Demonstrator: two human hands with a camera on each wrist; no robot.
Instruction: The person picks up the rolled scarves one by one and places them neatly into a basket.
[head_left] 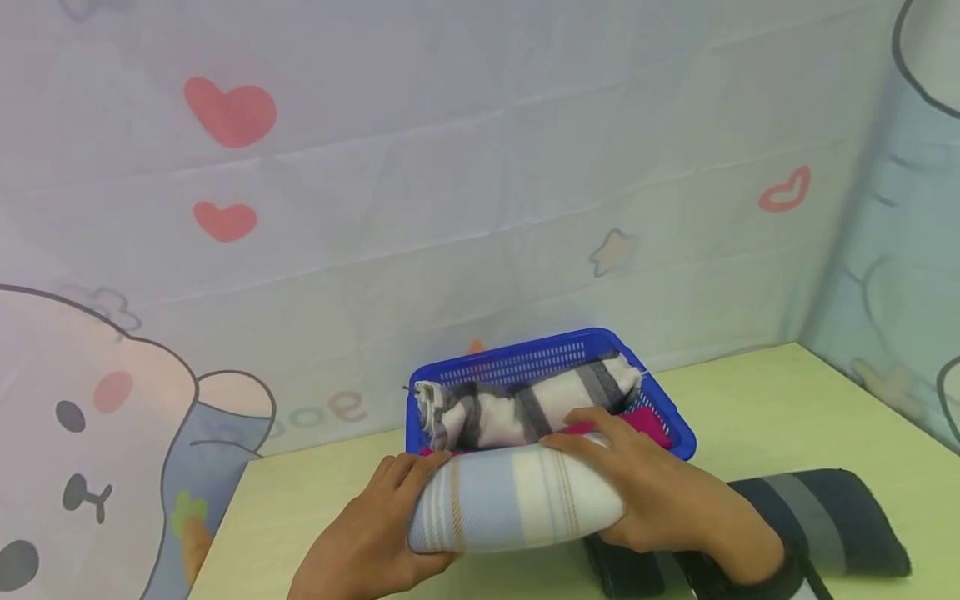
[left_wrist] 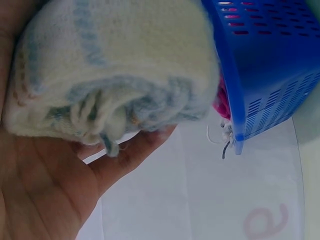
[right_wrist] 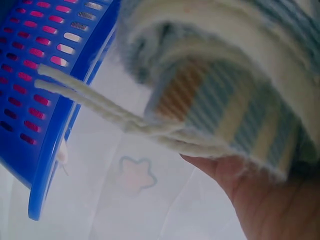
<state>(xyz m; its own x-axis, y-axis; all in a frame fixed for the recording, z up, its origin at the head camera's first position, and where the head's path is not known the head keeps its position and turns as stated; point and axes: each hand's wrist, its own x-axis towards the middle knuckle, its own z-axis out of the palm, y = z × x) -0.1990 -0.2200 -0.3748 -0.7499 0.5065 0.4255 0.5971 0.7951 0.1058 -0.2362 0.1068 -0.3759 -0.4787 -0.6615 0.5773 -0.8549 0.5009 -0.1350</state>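
A rolled cream and pale-blue striped scarf [head_left: 517, 500] is held between both hands just in front of a blue plastic basket [head_left: 540, 357]. My left hand [head_left: 375, 525] grips its left end [left_wrist: 110, 70], and my right hand [head_left: 645, 492] wraps over its right end [right_wrist: 235, 95]. In the basket lie a rolled white and grey striped scarf [head_left: 525, 408] and something pink [head_left: 648, 422] beneath it. Cream fringe strands [right_wrist: 100, 105] hang from the held roll beside the basket wall [right_wrist: 45, 90].
A dark navy and grey striped scarf [head_left: 810, 521] lies on the pale yellow-green table [head_left: 750, 400] under my right forearm. A printed cloth backdrop [head_left: 450, 167] with hearts stands right behind the basket and along the right side.
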